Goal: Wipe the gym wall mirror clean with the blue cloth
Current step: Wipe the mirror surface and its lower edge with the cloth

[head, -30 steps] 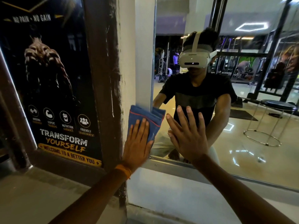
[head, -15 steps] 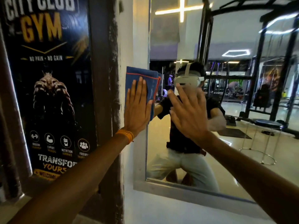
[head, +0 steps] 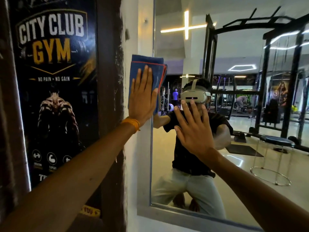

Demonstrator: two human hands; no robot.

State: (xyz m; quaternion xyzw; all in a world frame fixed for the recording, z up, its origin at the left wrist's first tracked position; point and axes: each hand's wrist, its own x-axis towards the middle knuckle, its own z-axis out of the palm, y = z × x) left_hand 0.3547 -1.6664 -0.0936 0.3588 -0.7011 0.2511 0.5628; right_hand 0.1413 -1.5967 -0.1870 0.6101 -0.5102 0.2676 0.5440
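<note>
Poster (head: 53,64), far left: plays no part in the work.

Left hand (head: 142,97): flat, fingers straight and close together. The palm presses the folded blue cloth (head: 147,64) to the surface, and no finger curls round it.

Blue cloth: it straddles the white frame (head: 143,164) and the left margin of the wall mirror (head: 250,106), with more of it on the frame than on the glass. A second ago it lay just above the bottom rail. It now sits higher than the reflected headset (head: 194,96). Finding: one upward stroke is under way along the left edge.

Right hand (head: 192,129): open, fingers spread, holding nothing. It has risen alongside the cloth and appears to rest bare on the glass, though contact cannot be confirmed.

Assessment: only the left margin is being covered, and the wide glass to the right looks unvisited by this stroke. The cloth needs shifting rightward, fully onto the glass. A bare palm on the mirror risks fresh prints.
</note>
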